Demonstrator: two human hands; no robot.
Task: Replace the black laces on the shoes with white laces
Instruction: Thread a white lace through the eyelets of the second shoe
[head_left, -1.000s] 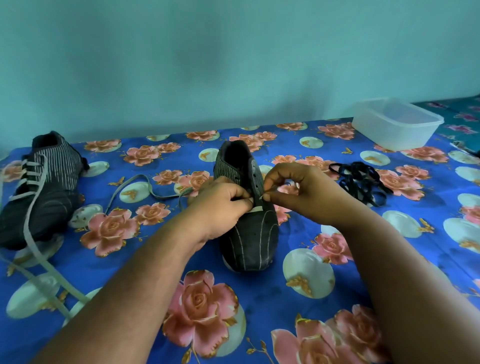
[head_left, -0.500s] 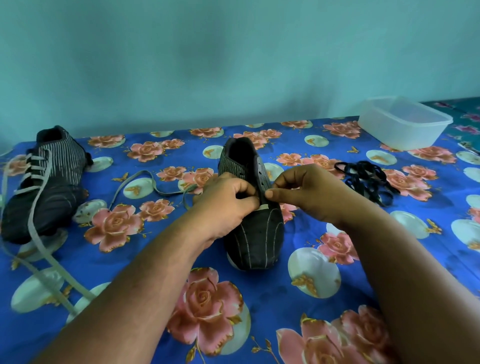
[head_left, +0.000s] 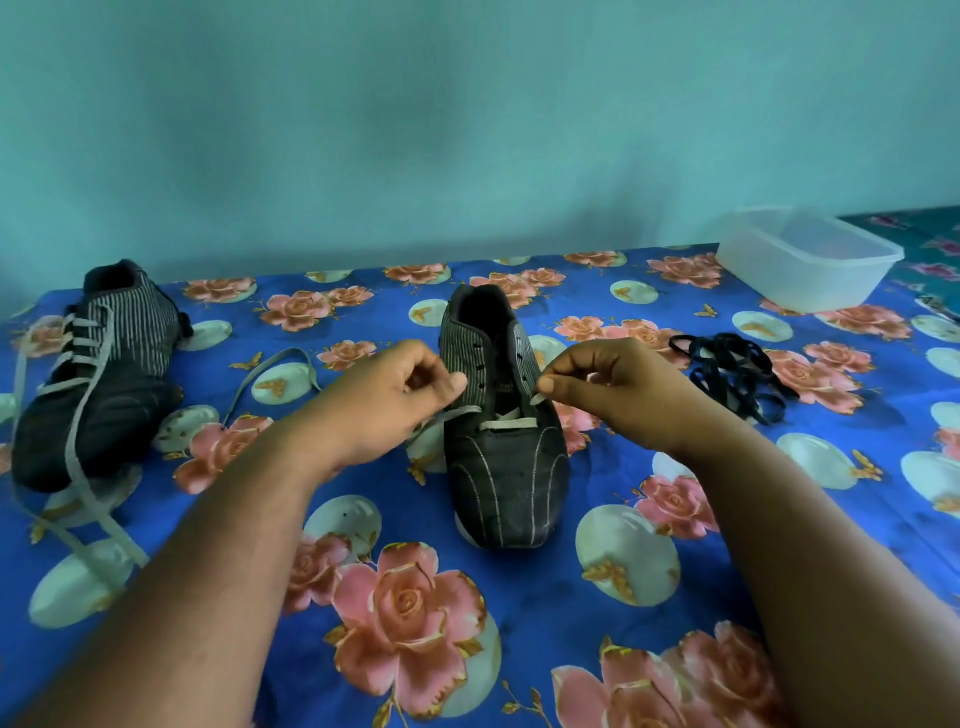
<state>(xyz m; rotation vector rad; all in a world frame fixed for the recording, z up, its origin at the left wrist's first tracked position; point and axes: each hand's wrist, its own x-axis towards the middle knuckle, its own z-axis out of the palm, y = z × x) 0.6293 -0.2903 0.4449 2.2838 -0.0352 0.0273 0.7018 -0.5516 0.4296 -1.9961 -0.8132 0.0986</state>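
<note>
Lace tip at the right eyelet row of the middle shoe

The right hand (head_left: 597, 382) pinches the white lace (head_left: 506, 425) tip just beside the right eyelets of the middle shoe (head_left: 498, 415); the left hand (head_left: 400, 395) pinches the other lace end at its left side. The shoe's long axis runs away from the person; the black laces (head_left: 732, 371) lie to its right.

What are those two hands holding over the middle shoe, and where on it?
Both pinch the white lace: the right hand by its tip, the left hand further along the other side, beside the shoe.
</note>
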